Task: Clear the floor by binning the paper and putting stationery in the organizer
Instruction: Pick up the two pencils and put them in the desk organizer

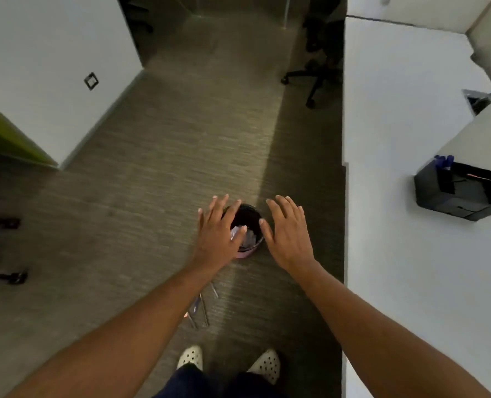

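Note:
A small pink bin (pixel 245 252) with a dark inside stands on the carpet straight ahead, and crumpled white paper (pixel 248 235) lies in it. My left hand (pixel 218 234) hovers flat over the bin's left rim, fingers spread and empty. My right hand (pixel 287 232) is held just right of the bin, also spread and empty. Several pens (pixel 200 308) lie on the floor between the bin and my feet, partly hidden by my left forearm. A black desk organizer (pixel 462 191) sits on the white desk at the right, with blue pens (pixel 443 162) in its back corner.
The white desk (pixel 396 196) runs along the whole right side. A white cabinet (pixel 52 67) stands at the upper left. A black office chair base (pixel 310 79) is at the far end of the aisle. Dark chair legs (pixel 0 225) show at the left edge. My white shoes (pixel 191 357) are at the bottom.

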A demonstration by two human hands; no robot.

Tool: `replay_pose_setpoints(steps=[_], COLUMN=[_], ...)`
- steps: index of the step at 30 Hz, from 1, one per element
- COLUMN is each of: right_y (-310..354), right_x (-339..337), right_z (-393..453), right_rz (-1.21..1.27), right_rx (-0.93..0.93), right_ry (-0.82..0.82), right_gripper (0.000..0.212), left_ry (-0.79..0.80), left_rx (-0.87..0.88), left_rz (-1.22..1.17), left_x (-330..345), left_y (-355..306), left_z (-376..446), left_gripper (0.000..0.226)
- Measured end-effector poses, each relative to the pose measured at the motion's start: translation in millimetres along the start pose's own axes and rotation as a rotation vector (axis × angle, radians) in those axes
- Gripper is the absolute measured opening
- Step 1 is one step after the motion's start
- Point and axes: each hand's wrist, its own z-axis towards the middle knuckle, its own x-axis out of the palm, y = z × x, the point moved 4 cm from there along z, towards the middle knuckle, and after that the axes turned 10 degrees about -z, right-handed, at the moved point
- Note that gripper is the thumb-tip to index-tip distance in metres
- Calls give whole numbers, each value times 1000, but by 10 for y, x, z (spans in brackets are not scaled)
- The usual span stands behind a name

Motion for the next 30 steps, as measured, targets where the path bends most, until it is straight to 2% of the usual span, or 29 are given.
replay_pose_setpoints(steps=[7,14,21,30], right_y=[1021,1468,1332,998], right_x=[847,2002,3508,5605], right_z=[-67,-250,-417,-774], right_rz=[47,20,-57,-80], right_rx=[-68,-61,-96,-198], right_ry=[122,230,417,559], right_gripper=[52,52,48,48], left_ry=[-23,73,149,254], left_rx=[-200,-299,-412,-555], left_rz=[-11,-20,-20,-83], left_x=[-344,-247,652,2637], left_y=[1304,2495,3636,5030], left_z=[-619,-1060,-1350,-1830], left_gripper=[65,67,66,67])
